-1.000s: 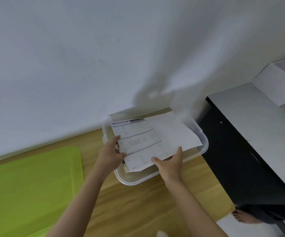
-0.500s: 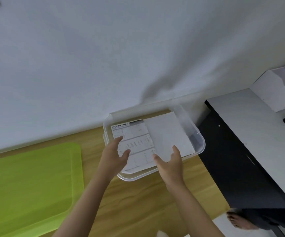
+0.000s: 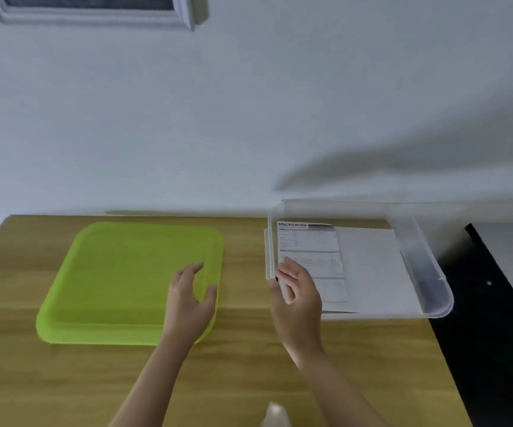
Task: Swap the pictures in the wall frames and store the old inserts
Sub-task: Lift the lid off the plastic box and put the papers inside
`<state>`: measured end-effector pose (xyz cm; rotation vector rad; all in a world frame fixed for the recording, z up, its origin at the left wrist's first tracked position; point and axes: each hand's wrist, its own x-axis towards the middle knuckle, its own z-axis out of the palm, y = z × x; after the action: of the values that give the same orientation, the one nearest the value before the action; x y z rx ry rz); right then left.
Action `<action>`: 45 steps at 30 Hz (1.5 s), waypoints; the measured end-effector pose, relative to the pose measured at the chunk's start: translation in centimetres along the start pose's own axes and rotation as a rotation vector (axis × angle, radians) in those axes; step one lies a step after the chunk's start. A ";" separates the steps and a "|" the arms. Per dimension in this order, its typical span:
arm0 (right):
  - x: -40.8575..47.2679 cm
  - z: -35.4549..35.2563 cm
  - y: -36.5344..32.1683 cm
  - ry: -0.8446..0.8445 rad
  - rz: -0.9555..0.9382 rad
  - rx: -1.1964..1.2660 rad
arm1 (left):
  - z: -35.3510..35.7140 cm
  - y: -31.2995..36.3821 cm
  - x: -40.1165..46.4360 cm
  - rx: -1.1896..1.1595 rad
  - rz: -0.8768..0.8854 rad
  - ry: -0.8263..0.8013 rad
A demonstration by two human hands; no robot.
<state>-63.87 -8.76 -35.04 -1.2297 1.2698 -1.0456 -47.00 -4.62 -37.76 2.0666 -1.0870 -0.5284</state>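
Two old inserts lie flat in a clear plastic box [image 3: 434, 282] at the table's right end: a printed specification sheet [image 3: 310, 241] and a plain white sheet [image 3: 372, 266] partly over it. My right hand [image 3: 298, 294] hovers at the box's left rim with loosely curled fingers and holds nothing. My left hand [image 3: 192, 298] is over the right edge of the green lid [image 3: 119, 282], fingers spread and relaxed. The lower edge of a grey wall frame [image 3: 94, 12] shows at the top left.
The box and lid sit on a wooden table [image 3: 249, 374] that stands against a white wall. A black desk [image 3: 495, 349] adjoins the table on the right. A small pale object [image 3: 275, 416] pokes in at the bottom edge.
Both hands have let go of the sheets, which now rest in the box. My left hand has moved left to the green lid. The view has swung left and up, bringing the wall frame in.
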 end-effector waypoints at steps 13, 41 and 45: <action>-0.4 15.4 6.3 -0.115 0.222 -0.709 | -15.5 -17.0 5.8 0.141 -0.276 0.075; 2.3 9.1 -0.6 0.430 -0.042 -0.657 | -16.0 -11.5 9.2 -0.138 -0.108 -0.062; 3.1 1.6 -1.3 0.481 -0.030 -0.602 | -11.3 -5.9 7.9 -0.131 -0.080 -0.110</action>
<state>-61.96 -11.80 -34.18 -1.4895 2.0478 -1.0518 -32.21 -4.29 -35.12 1.9919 -1.0076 -0.7408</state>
